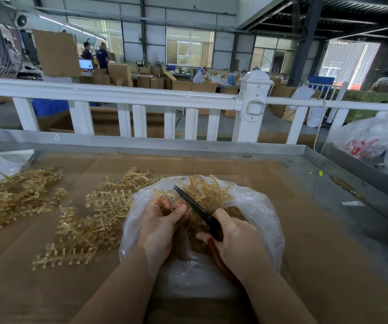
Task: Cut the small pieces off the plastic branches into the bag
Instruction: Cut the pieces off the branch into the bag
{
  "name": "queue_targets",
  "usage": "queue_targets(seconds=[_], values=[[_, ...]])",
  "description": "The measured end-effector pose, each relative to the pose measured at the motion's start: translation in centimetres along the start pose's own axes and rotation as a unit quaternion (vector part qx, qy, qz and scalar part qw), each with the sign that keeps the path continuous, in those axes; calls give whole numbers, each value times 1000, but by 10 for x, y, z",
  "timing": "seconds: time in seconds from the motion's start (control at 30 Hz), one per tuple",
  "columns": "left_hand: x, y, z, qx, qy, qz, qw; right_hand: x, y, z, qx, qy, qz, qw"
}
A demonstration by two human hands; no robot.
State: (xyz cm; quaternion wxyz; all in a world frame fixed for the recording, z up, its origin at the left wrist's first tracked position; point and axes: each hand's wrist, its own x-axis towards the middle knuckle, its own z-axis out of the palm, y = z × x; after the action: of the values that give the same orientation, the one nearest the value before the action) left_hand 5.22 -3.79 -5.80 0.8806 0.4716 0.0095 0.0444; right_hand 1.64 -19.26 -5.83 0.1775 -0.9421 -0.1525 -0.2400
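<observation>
The left hand [162,220] pinches a plastic branch [165,205] over the open bag [253,206]; the right hand [237,239] grips scissors [195,206] (blades seemingly nearly closed) angled up-left toward it.

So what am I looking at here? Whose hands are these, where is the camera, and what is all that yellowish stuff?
There is no machine: a person wears a camera on the head, looking down at their own two hands. The left hand holds a plastic branch over an open clear bag. The right hand holds scissors, their blades nearly closed and pointing away. More amber plastic branches lie in loose piles on the cardboard-covered table, left of the bag. Behind stands a white railing, with a warehouse beyond.
</observation>
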Motion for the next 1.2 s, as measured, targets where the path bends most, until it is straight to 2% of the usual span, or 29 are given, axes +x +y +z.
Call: queue_targets(seconds=[0.2,0.4,0.6,0.8,1.03,1.2], values=[[-2,-1,-3,84,-46,22,995,0,-3,1,-9,51,22,998],[-1,5,-3,-19,-53,-55,997,-1,-3,1,-12,31,30,999],[2,0,-2,-48,10,-40,998,-2,-5,-4,26,42,54,997],[1,3,-4,-50,-23,-69,996,-3,-7,-7,23,-1,38,999],[3,2,-4,-82,-21,-49,995,-4,-6,-6,12,-10,27,1000],[5,0,-7,-61,-42,-31,997,-3,-4,-5,2,-15,25,1000]])
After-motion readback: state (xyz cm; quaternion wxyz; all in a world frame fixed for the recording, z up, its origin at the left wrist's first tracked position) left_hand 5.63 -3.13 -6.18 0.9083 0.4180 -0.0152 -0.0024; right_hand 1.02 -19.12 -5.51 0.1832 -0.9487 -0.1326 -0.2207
